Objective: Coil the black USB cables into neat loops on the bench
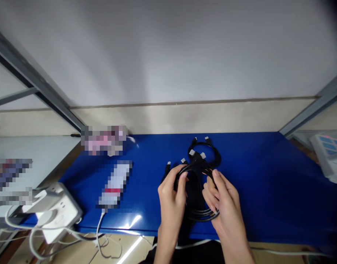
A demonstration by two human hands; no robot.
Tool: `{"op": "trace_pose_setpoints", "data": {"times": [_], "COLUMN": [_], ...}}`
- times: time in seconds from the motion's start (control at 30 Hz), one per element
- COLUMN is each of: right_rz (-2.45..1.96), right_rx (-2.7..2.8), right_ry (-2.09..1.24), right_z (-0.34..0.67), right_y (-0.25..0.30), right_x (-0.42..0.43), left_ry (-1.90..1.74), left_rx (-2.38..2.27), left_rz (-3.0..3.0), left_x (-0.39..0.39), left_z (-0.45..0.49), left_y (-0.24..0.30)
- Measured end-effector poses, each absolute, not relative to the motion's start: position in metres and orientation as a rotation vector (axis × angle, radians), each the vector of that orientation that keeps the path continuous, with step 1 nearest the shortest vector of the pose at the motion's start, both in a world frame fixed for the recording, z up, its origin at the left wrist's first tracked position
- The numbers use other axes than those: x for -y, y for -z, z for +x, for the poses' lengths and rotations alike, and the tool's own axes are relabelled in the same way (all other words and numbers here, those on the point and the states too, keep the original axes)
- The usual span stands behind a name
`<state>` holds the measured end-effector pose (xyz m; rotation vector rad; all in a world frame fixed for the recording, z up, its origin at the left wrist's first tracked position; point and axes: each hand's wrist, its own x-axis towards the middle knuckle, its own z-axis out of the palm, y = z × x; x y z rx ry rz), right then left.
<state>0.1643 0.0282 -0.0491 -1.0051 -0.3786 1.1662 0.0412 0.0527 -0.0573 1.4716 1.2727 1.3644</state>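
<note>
A coiled black cable (pixel 201 215) hangs between my two hands near the front edge of the blue table. My left hand (pixel 172 194) pinches the coil's left side between thumb and fingers. On the right side, the fingers of my right hand (pixel 224 192) are wrapped round the same loops. Two silvery connector ends (pixel 197 154) stick out at the top of the coil. Behind it, another coiled black cable (pixel 218 157) lies on the table. A further dark cable end (pixel 167 168) with a light tip shows beside my left hand, its rest hidden.
To the left, a blurred-out phone (pixel 116 183) lies on the blue table (pixel 267 176) with a white cord plugged in. A white power strip (pixel 62 209) with plugs sits at the left front corner. A pixelated pink item (pixel 102 141) is farther back. Metal posts flank the table.
</note>
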Motion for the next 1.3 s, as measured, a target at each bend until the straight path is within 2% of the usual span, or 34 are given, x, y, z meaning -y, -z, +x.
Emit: {"op": "trace_pose_setpoints", "data": {"times": [0.33,0.73,1.03,1.3], "right_rz": [-1.015,-0.948,-1.010,-1.086], "right_rx": [0.395,0.261,0.269,0.357], "right_ry": [-1.057,-1.030,-1.068,-1.070], "right_z": [0.151,0.157,0.153,0.149], "right_y": [0.047,0.044,0.052,0.058], "right_x": [-0.026,-0.028,-0.032,-0.029], "left_ry": [-1.485,-1.296,-1.374,-1.484], "left_rx": [-1.060,-0.974,-0.860,-0.960], "left_rz": [0.712,0.680,0.424,0.402], "left_x": [-0.054,-0.046,-0.050,-0.051], "left_z": [0.049,0.049,0.041,0.047], "left_y": [0.046,0.034,0.037,0.036]}}
